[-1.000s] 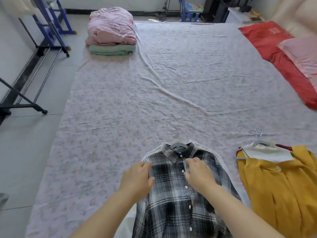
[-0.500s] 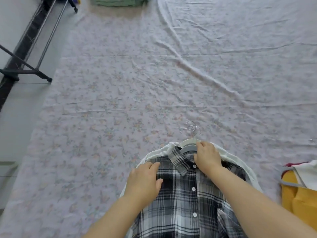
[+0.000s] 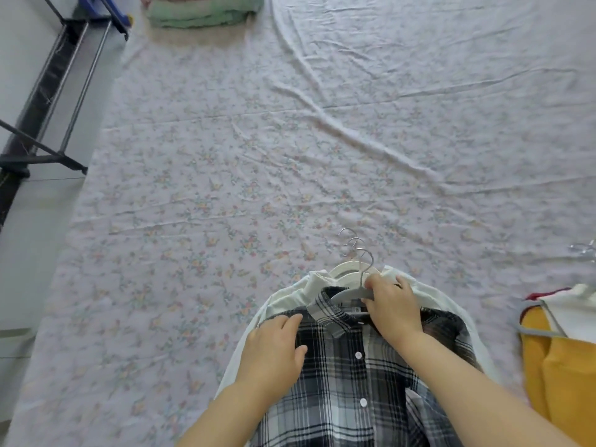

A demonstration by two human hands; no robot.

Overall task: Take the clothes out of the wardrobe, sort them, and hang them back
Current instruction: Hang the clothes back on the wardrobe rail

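Shirt [image 3: 348, 379] under left hand [image 3: 274, 353]; right hand [image 3: 392, 306] grips hanger [image 3: 347, 294].

The pale flowered bed sheet [image 3: 225, 188] lies wide and flat ahead and to the left. Just beyond the grey plastic hanger [image 3: 348, 293], silver wire hooks [image 3: 354, 250] are in the way. The mustard-yellow garment [image 3: 567, 391] blocks the right side, and the folded green blanket [image 3: 200, 14] the far left corner.

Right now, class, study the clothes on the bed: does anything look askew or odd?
Yes: the hanger sits tilted, partly out of the shirt collar, where the right hand grips it. The left hand rests on the shirt. Long creases also cross the sheet.
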